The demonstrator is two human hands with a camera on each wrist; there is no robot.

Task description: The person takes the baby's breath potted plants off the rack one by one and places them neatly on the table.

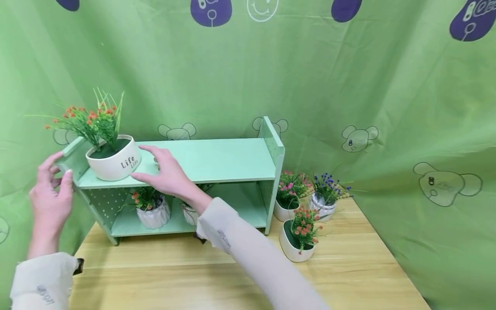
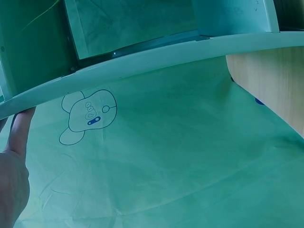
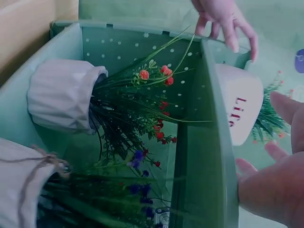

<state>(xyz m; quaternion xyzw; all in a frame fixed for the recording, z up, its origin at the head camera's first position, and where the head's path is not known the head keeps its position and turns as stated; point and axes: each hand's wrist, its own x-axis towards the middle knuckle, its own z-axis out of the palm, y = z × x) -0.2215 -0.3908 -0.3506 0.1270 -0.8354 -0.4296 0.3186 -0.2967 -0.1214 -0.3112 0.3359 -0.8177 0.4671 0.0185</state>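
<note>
A white oval "Life" pot (image 1: 114, 165) with red flowers and green grass stands at the left end of the top board of a green shelf (image 1: 213, 157). My right hand (image 1: 166, 172) is just right of it, thumb and fingers spread apart, with the pot beyond the fingertips. At the shelf's left side panel (image 1: 75, 155), my left hand (image 1: 52, 196) touches the edge with extended fingers; the left wrist view shows a finger (image 2: 21, 130) against the shelf. On the lower board are a white ribbed pot (image 3: 61, 95) with red flowers and a twine-tied pot (image 3: 19, 180), partly hidden by my right arm.
Right of the shelf, the wooden table (image 1: 360, 249) bears a pink-flowered pot (image 1: 286, 211), a blue-flowered pot (image 1: 323, 209) and a red-flowered pot (image 1: 296, 252). A green curtain (image 1: 387, 86) with bear prints hangs behind. The shelf's right side panel (image 1: 275, 142) rises above the top board.
</note>
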